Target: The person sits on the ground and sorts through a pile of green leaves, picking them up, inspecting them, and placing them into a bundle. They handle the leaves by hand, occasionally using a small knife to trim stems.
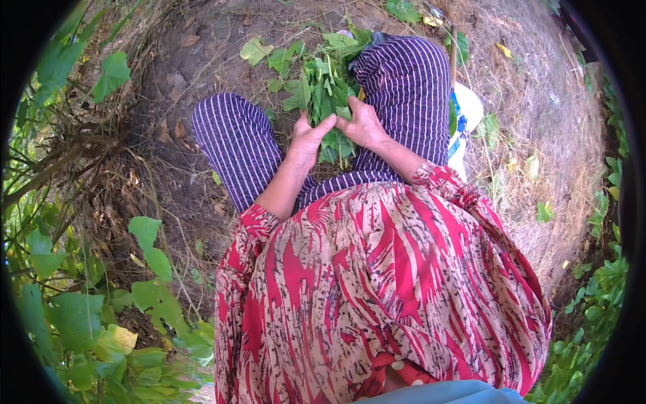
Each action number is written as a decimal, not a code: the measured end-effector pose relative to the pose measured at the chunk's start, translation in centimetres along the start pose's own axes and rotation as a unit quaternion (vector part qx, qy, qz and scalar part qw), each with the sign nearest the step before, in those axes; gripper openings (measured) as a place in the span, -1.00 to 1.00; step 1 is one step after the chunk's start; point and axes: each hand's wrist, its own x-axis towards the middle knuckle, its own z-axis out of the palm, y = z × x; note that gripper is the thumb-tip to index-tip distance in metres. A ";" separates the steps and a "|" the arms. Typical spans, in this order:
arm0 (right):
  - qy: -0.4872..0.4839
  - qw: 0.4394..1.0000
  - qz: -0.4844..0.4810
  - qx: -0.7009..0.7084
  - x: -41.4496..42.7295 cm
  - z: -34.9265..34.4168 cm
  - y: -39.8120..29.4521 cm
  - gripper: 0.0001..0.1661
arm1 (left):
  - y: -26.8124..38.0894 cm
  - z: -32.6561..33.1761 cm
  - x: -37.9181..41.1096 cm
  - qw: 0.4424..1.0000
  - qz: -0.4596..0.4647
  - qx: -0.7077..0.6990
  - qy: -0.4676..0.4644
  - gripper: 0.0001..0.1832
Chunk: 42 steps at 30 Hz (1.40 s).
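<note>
A bundle of green lobed leaves (323,93), stems bunched together, is gripped between both my hands in front of my knees. My left hand (307,136) closes around its left side, the thumb lying across the near part. From the right, my right hand (364,123) pinches the bundle, its thumb close to my left thumb. Some leaves (335,146) hang below my hands toward my lap. Beyond the bundle, more loose leaves (285,58) lie on the ground. My fingertips are hidden beneath the leaves.
My knees in striped trousers (404,81) flank the bundle. A white and blue bag (467,126) lies beside my right leg, near an upright thin stick (453,53). Leafy vines with woody stems (55,161) crowd the left. Dry grass (530,126) covers the ground at right.
</note>
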 end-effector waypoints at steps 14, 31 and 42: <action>0.105 0.993 -0.001 -0.058 0.6 0.9 0.7 -0.12 | -0.2 -1.0 0.5 0.993 0.008 -0.100 0.060 -0.71; -0.034 0.947 0.090 0.306 1.5 2.4 4.0 -0.58 | 0.4 -0.2 0.3 0.995 0.005 -0.037 0.096 -0.62; -0.042 0.941 0.144 0.304 0.9 1.0 1.1 -0.61 | -0.2 -0.4 0.5 0.993 0.051 0.001 0.102 -0.67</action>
